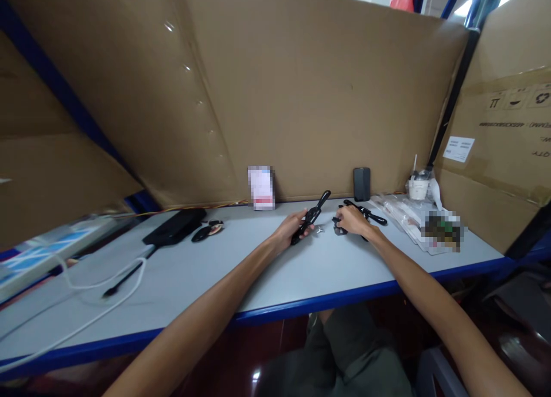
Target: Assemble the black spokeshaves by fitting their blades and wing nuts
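Over the desk (258,271), the left hand (294,227) has its fingers closed round a black handled piece (314,214), tilted toward one o'clock. At three o'clock from it, the right hand's (352,219) fingers curl at a small dark part (340,231); whether they grip it, I cannot tell. A silvery piece (319,229) lies between the hands.

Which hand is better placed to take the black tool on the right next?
The right hand, I'd judge: it is beside that tool, while the left hand is farther off and holds another black tool. The right hand is also at a small dark part, perhaps gripping it.
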The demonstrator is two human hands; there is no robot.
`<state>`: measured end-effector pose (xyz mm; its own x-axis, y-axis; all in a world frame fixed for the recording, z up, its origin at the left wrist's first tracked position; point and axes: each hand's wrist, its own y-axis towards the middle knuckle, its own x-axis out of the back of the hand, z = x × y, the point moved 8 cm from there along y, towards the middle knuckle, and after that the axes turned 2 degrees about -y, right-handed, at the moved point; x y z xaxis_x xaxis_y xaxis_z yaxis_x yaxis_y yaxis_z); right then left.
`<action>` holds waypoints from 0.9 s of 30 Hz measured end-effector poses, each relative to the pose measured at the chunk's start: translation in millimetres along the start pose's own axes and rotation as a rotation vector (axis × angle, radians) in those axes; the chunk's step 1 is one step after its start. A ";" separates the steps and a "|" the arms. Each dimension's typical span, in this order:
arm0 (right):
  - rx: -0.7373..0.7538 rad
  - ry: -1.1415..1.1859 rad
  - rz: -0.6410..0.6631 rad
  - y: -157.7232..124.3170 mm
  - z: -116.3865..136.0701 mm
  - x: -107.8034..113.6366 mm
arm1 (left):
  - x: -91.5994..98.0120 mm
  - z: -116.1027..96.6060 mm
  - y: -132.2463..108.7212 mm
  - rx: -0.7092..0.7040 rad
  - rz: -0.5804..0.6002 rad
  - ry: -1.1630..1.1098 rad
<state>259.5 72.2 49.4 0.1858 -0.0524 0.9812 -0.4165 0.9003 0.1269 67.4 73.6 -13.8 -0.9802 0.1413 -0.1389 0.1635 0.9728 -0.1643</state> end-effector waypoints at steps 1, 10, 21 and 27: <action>-0.019 0.006 -0.017 0.4 -1.2 1.7 | -1.4 -0.5 -1.0 -0.004 0.005 0.009; -0.091 0.052 -0.121 -0.8 -14.7 17.2 | -3.0 -1.3 -0.4 -0.019 0.014 0.044; -0.034 0.048 -0.121 -2.6 -6.7 17.1 | -4.5 -3.1 -3.4 -0.034 0.015 0.067; 0.102 0.050 0.033 -7.3 -0.1 17.1 | -6.8 -4.0 -2.9 -0.047 0.023 0.077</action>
<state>265.7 64.8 65.2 0.2135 0.0007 0.9769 -0.5111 0.8523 0.1111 73.1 70.6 -8.5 -0.9822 0.1754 -0.0666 0.1822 0.9764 -0.1157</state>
